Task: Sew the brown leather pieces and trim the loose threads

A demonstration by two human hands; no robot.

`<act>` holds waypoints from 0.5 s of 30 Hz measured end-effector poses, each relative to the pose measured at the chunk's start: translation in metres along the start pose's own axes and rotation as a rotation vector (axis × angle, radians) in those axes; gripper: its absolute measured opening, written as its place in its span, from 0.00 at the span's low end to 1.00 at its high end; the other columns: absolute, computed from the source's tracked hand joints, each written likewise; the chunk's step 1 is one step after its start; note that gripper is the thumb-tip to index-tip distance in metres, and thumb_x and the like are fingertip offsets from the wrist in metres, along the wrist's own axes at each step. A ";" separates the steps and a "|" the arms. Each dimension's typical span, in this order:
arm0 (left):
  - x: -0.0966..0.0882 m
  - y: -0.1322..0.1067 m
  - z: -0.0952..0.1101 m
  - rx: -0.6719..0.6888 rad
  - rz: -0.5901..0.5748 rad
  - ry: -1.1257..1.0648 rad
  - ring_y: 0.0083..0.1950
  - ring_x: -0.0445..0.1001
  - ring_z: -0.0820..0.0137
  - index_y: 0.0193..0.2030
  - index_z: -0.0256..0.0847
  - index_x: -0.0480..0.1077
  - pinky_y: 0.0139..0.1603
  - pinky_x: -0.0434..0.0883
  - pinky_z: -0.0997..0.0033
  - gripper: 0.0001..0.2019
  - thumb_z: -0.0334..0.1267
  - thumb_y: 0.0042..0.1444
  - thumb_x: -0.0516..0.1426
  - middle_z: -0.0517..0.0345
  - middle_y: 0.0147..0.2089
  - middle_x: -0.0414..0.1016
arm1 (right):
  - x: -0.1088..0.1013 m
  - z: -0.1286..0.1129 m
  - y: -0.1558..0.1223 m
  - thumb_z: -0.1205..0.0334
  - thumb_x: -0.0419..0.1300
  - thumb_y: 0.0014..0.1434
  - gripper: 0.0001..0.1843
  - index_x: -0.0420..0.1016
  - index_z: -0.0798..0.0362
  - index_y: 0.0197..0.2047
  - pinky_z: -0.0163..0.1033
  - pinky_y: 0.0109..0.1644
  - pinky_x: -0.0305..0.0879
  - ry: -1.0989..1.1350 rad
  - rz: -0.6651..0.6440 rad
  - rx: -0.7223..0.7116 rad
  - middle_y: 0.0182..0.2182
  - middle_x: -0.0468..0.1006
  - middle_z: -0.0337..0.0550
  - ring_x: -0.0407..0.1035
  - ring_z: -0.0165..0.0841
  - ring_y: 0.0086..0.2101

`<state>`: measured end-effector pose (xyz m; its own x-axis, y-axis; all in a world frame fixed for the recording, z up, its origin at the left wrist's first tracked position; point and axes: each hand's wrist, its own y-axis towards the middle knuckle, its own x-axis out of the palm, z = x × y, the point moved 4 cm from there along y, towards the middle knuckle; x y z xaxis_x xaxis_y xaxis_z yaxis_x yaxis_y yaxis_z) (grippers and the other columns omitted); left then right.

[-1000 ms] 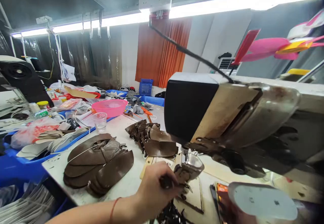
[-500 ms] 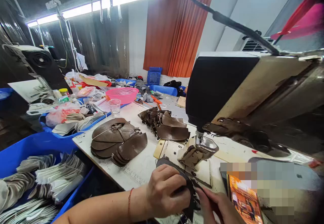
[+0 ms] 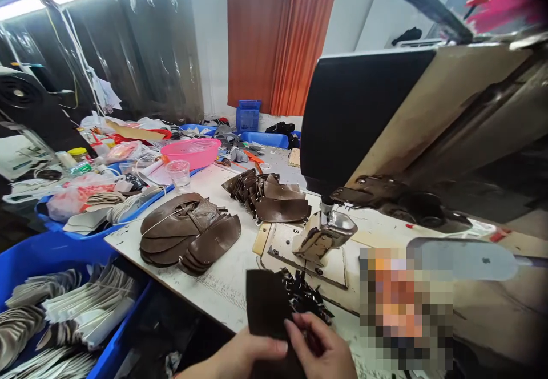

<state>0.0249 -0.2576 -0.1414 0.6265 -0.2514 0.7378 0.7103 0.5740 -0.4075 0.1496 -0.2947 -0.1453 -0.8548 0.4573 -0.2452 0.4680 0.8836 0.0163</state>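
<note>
My left hand (image 3: 246,351) grips a dark brown leather piece (image 3: 266,300) from the lower left, thumb laid across its face. On the other side, my right hand (image 3: 322,346) pinches the same piece at its right edge with bent fingers. Black shiny strips or clippings (image 3: 305,294) bunch beside the piece, just above my right fingers; whether they are joined to it I cannot tell. Behind my hands rises the post (image 3: 321,242) of a sewing machine (image 3: 363,116). Two stacks of brown leather pieces, a near one (image 3: 169,225) and a far one (image 3: 282,208), lie on the white table (image 3: 216,293).
A blue bin (image 3: 25,245) of bundled pale pieces stands at the lower left. Behind it, a blue tray (image 3: 92,232) holds bags and cut parts. A pink basket (image 3: 192,153) and a clear cup (image 3: 177,174) are farther back. A blurred-out patch (image 3: 405,305) covers the right side.
My hands have shifted lower, and the leather piece now stands up flat-faced between them. My left hand has turned from a fist over the work to a thumb-on-top grip. The view has tilted down.
</note>
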 end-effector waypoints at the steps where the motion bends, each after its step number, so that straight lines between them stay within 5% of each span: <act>1: -0.009 -0.001 -0.007 -0.064 0.024 -0.011 0.39 0.76 0.60 0.40 0.28 0.74 0.47 0.68 0.63 0.18 0.31 0.39 0.63 0.45 0.35 0.79 | -0.004 0.000 0.005 0.43 0.64 0.51 0.18 0.80 0.50 0.29 0.32 0.29 0.68 -0.055 -0.050 -0.041 0.24 0.78 0.41 0.72 0.33 0.25; 3: -0.020 -0.002 -0.012 -0.130 0.087 -0.070 0.42 0.77 0.56 0.44 0.27 0.73 0.49 0.68 0.58 0.21 0.29 0.39 0.59 0.41 0.38 0.79 | -0.022 0.004 0.017 0.46 0.60 0.56 0.17 0.81 0.50 0.32 0.33 0.32 0.70 -0.171 -0.104 -0.101 0.28 0.80 0.43 0.74 0.34 0.28; 5: -0.023 -0.001 -0.007 -0.132 0.125 -0.154 0.45 0.77 0.52 0.51 0.27 0.69 0.50 0.68 0.54 0.26 0.30 0.41 0.56 0.39 0.41 0.79 | -0.053 0.013 0.032 0.48 0.58 0.57 0.17 0.80 0.50 0.39 0.38 0.42 0.70 -0.348 0.062 -0.147 0.37 0.81 0.46 0.76 0.38 0.38; 8: -0.017 0.003 0.003 -0.118 0.134 -0.224 0.45 0.77 0.53 0.55 0.28 0.65 0.51 0.67 0.54 0.29 0.29 0.40 0.55 0.41 0.39 0.79 | -0.078 0.029 0.050 0.55 0.51 0.57 0.17 0.80 0.52 0.39 0.44 0.44 0.70 -0.592 0.025 -0.178 0.39 0.80 0.50 0.75 0.42 0.40; 11: -0.011 0.009 0.002 -0.180 0.105 -0.267 0.41 0.78 0.57 0.54 0.29 0.67 0.50 0.68 0.57 0.28 0.30 0.40 0.54 0.44 0.38 0.79 | -0.075 0.034 0.058 0.65 0.48 0.54 0.20 0.80 0.50 0.41 0.44 0.45 0.68 -0.662 -0.124 -0.196 0.40 0.79 0.48 0.75 0.40 0.40; 15: -0.008 0.017 -0.005 -0.240 0.083 -0.247 0.36 0.77 0.61 0.47 0.29 0.71 0.45 0.69 0.62 0.23 0.32 0.41 0.55 0.45 0.38 0.79 | -0.063 0.026 0.065 0.66 0.51 0.53 0.16 0.81 0.45 0.34 0.40 0.38 0.67 -0.670 -0.200 -0.189 0.35 0.78 0.42 0.75 0.37 0.33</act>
<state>0.0332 -0.2500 -0.1569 0.6097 0.0017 0.7926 0.7334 0.3781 -0.5650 0.2396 -0.2688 -0.1537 -0.5704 0.1783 -0.8018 0.2186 0.9739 0.0611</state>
